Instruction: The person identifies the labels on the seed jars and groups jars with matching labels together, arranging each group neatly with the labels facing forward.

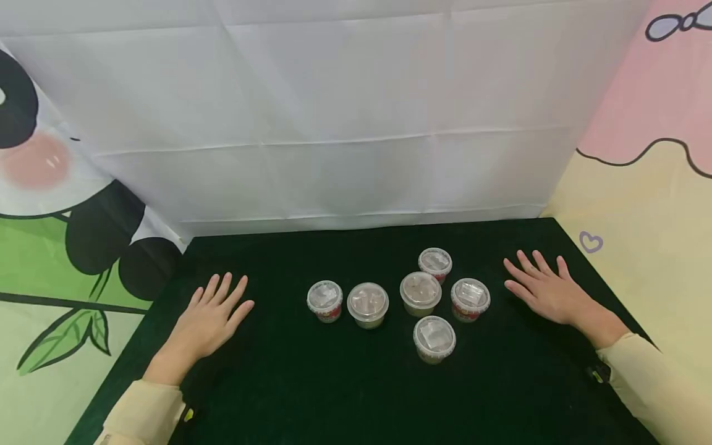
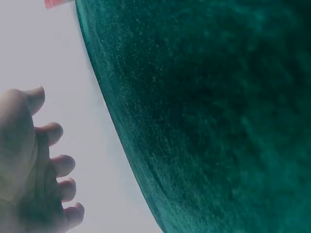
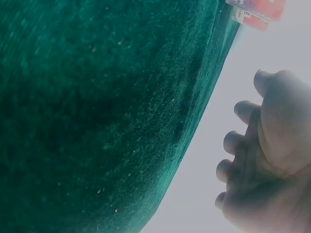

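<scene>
Several small round tubs with clear lids stand on a dark green cloth. One tub (image 1: 325,301) is leftmost, with another tub (image 1: 368,305) right beside it. To the right a cluster holds a back tub (image 1: 435,262), a middle tub (image 1: 421,293), a right tub (image 1: 470,299) and a front tub (image 1: 434,339). My left hand (image 1: 208,318) is spread palm down left of the tubs, fingers straight and holding nothing. On the far side, my right hand (image 1: 547,287) is likewise spread, nearest the right tub and apart from it.
The green cloth (image 1: 311,395) covers the table. A white sheet (image 1: 345,123) hangs behind it. Printed cloth with cartoon shapes hangs at the left (image 1: 33,259) and a pink and yellow cloth (image 1: 645,204) at the right.
</scene>
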`<state>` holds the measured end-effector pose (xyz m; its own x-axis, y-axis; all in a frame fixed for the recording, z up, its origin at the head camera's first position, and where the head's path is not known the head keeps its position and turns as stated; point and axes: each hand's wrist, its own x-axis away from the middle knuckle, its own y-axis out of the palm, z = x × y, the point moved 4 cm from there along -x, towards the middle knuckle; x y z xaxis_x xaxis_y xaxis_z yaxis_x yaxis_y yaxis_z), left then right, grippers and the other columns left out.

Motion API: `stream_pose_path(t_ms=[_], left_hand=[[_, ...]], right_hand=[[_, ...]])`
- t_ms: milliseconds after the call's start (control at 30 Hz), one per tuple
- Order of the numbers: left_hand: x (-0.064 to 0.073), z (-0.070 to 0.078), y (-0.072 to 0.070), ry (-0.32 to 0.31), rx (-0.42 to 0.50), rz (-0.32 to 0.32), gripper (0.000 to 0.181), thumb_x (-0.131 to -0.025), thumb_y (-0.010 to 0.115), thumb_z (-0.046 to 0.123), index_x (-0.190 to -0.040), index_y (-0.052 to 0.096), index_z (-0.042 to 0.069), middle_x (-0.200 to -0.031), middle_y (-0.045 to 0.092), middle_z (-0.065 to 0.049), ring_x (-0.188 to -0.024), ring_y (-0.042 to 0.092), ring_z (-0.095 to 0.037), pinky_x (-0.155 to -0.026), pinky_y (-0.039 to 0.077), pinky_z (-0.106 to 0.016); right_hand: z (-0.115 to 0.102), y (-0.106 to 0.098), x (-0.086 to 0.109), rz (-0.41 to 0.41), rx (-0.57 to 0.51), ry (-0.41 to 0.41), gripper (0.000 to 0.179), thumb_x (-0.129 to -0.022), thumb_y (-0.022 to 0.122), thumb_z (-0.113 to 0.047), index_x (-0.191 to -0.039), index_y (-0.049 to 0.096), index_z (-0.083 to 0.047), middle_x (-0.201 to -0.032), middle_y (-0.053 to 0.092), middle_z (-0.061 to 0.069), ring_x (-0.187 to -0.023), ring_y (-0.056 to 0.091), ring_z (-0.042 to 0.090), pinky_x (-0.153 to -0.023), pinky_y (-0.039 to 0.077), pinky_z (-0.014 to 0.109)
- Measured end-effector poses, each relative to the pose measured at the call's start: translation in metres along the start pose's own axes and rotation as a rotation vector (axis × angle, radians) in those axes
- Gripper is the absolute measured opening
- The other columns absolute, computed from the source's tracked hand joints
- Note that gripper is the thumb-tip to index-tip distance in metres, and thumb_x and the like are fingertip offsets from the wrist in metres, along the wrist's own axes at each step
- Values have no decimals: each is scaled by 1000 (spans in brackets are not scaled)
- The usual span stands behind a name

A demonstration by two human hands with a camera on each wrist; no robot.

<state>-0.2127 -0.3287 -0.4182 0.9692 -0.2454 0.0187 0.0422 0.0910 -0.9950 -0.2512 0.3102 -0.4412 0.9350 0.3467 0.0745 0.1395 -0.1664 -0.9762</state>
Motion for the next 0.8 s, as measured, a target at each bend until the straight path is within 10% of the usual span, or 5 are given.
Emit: stream_pose_path(t_ms=[567, 800], left_hand=[[9, 61, -5, 127, 102, 50, 69, -107, 37, 55, -164, 19, 20, -167, 13, -14, -154, 5, -36, -118, 10, -65], [5, 85, -18, 186, 265, 76, 64, -107, 42, 52, -163, 20, 28, -168, 16, -7, -154, 12, -32, -118, 18, -63]], right_hand=[[-20, -18, 4, -4, -364, -66, 65, -110, 40, -41, -164, 16, -12, -166, 4, 24, -148, -3, 54, -109, -9, 76], [-40, -36, 8, -3, -474, -73, 69, -109, 46, -38, -163, 14, -9, -165, 16, 25, -146, 20, 52, -110, 24, 70]])
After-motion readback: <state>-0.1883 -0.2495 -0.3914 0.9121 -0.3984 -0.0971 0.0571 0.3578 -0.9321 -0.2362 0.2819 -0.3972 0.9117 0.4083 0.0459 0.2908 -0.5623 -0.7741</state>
